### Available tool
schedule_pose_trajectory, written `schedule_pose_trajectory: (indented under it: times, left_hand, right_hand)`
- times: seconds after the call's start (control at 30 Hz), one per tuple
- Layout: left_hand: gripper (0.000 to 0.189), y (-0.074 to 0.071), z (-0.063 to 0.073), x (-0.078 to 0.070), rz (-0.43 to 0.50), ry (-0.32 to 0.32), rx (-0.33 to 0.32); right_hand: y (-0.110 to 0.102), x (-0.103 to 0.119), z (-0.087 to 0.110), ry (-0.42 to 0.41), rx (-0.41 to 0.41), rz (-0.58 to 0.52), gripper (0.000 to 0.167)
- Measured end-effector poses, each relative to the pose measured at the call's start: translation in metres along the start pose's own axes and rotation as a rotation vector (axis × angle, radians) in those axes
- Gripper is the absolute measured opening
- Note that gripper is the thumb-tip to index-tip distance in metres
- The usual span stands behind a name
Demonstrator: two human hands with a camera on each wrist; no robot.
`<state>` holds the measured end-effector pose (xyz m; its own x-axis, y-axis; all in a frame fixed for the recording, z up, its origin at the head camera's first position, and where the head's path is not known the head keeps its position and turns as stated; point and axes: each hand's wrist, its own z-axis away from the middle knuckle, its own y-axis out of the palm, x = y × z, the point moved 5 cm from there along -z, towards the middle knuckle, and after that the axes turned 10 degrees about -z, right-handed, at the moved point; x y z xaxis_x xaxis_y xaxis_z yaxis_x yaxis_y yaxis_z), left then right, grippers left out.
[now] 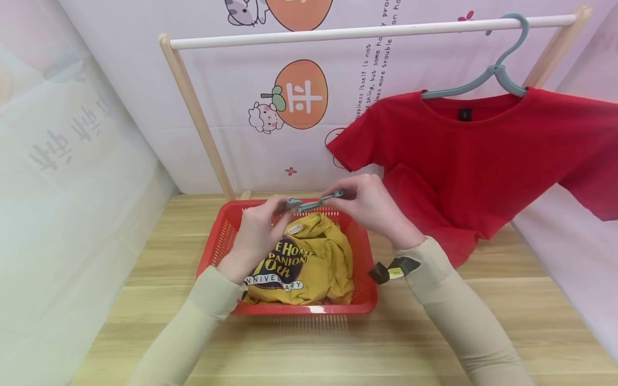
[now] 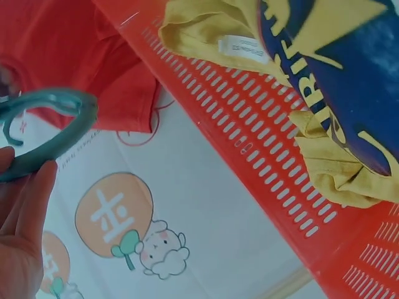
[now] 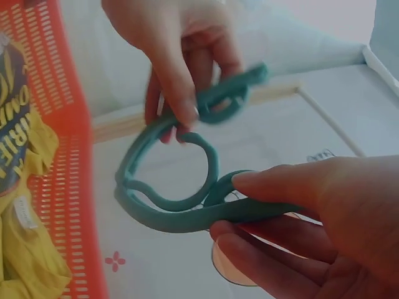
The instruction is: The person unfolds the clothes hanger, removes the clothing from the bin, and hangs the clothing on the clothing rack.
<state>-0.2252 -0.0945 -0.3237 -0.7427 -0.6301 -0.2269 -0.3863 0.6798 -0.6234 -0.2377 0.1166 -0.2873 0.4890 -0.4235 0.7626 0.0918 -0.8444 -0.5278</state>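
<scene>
Over the basket, a green folding hanger [image 1: 309,206] is held between both hands, its two arms bent toward each other around the hook in the right wrist view. My left hand [image 1: 257,228] pinches one arm of it. The other arm lies between the thumb and fingers of my right hand [image 1: 374,209]. Below them, a crumpled yellow T-shirt [image 1: 330,262] with a dark round print lies in a red plastic basket [image 1: 314,309]. In the left wrist view, part of the hanger [image 2: 87,118] shows beside the left fingers.
A red T-shirt [image 1: 463,161] hangs at the right on another green hanger [image 1: 454,92], hooked over the white rod [image 1: 338,35] of a wooden-legged rack. The basket stands on a wood-grain table [image 1: 299,348]. A printed white sheet [image 1: 217,96] covers the wall behind.
</scene>
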Motion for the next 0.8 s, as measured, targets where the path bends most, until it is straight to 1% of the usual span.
schedule_pose_trajectory:
  times: [0.07, 0.13, 0.23, 0.33, 0.4, 0.53, 0.63, 0.8]
  left_hand:
    - [0.023, -0.003, -0.001, 0.003, 0.044, -0.035, -0.020]
    - [0.021, -0.007, -0.002, 0.005, 0.083, -0.059, -0.037]
    - [0.018, -0.012, -0.004, 0.010, 0.163, -0.110, -0.074]
    - [0.017, -0.018, -0.007, 0.015, 0.259, -0.192, -0.117]
    - [0.017, -0.022, -0.008, 0.018, 0.327, -0.247, -0.138]
    - [0.017, -0.025, -0.009, 0.020, 0.447, -0.328, -0.135]
    - [0.017, -0.026, -0.009, 0.023, 0.515, -0.376, -0.132]
    - [0.016, -0.027, -0.009, 0.028, 0.586, -0.451, -0.161]
  right_hand:
    - [-0.006, -0.001, 0.000, 0.025, -0.013, 0.004, 0.015]
    - [-0.011, -0.003, 0.001, 0.063, -0.024, -0.015, 0.017]
    - [-0.020, -0.006, 0.002, 0.123, -0.032, -0.077, 0.018]
    - [-0.029, -0.007, 0.003, 0.158, -0.048, -0.156, 0.018]
    - [-0.035, -0.008, 0.003, 0.163, -0.065, -0.188, 0.019]
    - [-0.043, -0.011, 0.004, 0.175, -0.087, -0.236, 0.020]
    - [-0.046, -0.012, 0.005, 0.175, -0.096, -0.271, 0.022]
    - [-0.050, -0.014, 0.005, 0.170, -0.130, -0.334, 0.026]
